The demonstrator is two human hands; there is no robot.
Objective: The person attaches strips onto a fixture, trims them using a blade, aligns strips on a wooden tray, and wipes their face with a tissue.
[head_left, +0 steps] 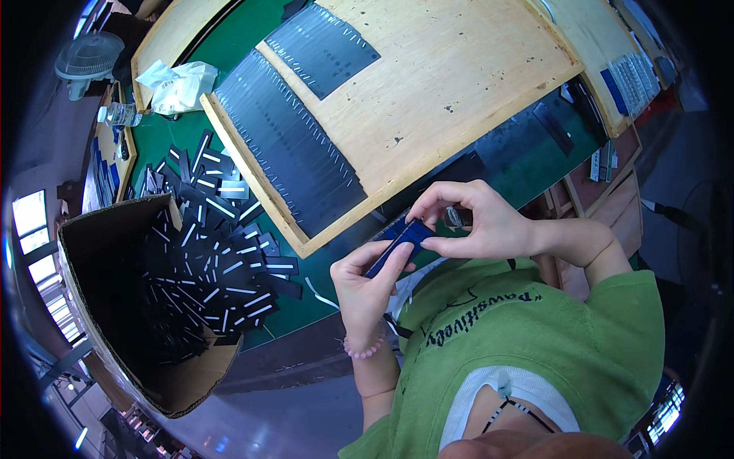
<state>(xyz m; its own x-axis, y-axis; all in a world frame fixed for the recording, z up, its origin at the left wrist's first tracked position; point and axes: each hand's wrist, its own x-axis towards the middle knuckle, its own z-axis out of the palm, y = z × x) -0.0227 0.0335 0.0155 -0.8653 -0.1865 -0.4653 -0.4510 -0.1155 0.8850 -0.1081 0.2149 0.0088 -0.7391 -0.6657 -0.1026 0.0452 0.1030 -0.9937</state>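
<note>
The left hand (359, 287) and the right hand (482, 226) are near each other, each making a pinch. The left forearm (378, 394) comes from below its hand, and the left thumb (394, 260) points toward the right hand. The right forearm (573, 239) comes from the right side of its hand, whose fingers (434, 197) are bent.

windows (30, 222) glare at left; edges bend into black; shadow fills the carton (205, 369), its depths perhaps unreadable.

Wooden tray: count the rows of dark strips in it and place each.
2: a longer row at the left of the tray, a shorter row beside it, nearer the picture's top.
</note>
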